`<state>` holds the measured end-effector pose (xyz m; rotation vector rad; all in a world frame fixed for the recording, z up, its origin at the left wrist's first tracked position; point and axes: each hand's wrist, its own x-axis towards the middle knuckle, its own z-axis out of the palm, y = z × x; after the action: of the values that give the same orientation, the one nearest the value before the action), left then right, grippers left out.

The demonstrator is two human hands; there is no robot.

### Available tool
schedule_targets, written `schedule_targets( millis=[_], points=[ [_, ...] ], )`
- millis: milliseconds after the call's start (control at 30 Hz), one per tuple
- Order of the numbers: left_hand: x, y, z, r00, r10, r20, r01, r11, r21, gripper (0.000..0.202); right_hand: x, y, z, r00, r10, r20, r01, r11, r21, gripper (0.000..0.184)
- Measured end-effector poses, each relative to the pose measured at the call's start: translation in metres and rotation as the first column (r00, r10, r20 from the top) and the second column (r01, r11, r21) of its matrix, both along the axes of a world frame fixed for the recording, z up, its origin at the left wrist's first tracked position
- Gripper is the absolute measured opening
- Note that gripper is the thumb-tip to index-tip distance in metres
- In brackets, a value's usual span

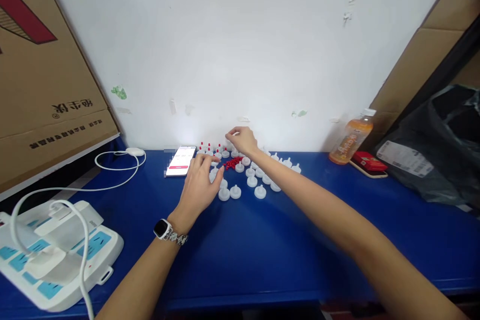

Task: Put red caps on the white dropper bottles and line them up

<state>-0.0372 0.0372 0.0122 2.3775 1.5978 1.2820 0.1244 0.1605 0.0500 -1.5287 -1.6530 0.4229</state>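
Observation:
Several small white round caps lie spread on the blue table near the wall, with a little heap of tiny red pieces among them. Farther back stand several white caps fitted with red tips. My left hand, with a watch on its wrist, rests palm down over the left side of the caps, its fingers curled onto them. My right hand reaches to the back row, thumb and forefinger pinched on something small that I cannot make out.
A phone with a lit screen lies left of the caps. A white power strip with cables sits front left. An orange drink bottle, a red packet and a dark bag stand at the right. Cardboard boxes flank both sides.

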Motion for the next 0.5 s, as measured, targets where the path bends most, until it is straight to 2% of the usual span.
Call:
schedule_targets(
  millis=[67,133,200,267,333,400,433,500],
  points=[
    [0.0,0.0,0.0,1.0,0.01,0.016,-0.01,1.0,0.023,0.031,0.002,-0.029,-0.004,0.97,0.211,-0.117,-0.208,0.977,0.042,0.022],
    [0.001,0.001,-0.001,0.999,-0.003,0.037,0.003,1.0,0.011,0.04,0.003,-0.055,-0.011,0.887,0.395,-0.238,-0.39,0.918,0.069,0.029],
    [0.0,0.002,-0.003,0.999,-0.036,0.038,0.037,0.999,-0.029,0.04,0.003,-0.074,-0.018,0.813,0.478,-0.333,-0.48,0.873,0.08,0.033],
    [-0.001,0.005,-0.006,0.997,-0.073,0.004,0.074,0.996,-0.05,0.035,0.006,-0.083,-0.022,0.799,0.487,-0.353,-0.497,0.865,0.07,0.035],
    [-0.003,0.008,-0.008,0.995,-0.091,-0.04,0.09,0.995,-0.033,0.035,0.011,-0.083,-0.024,0.872,0.431,-0.233,-0.434,0.9,0.045,0.034],
    [-0.006,0.011,-0.01,0.994,-0.089,-0.066,0.088,0.996,-0.011,0.037,0.017,-0.078,-0.023,0.939,0.34,0.054,-0.342,0.939,0.034,0.027],
    [-0.008,0.012,-0.01,0.994,-0.086,-0.074,0.086,0.996,-0.007,0.038,0.02,-0.074,-0.023,0.929,0.294,0.223,-0.31,0.95,0.037,0.023],
    [-0.011,0.013,-0.011,0.993,-0.084,-0.083,0.083,0.996,-0.015,0.039,0.02,-0.068,-0.023,0.833,0.237,0.5,-0.296,0.954,0.042,0.017]
  ],
)
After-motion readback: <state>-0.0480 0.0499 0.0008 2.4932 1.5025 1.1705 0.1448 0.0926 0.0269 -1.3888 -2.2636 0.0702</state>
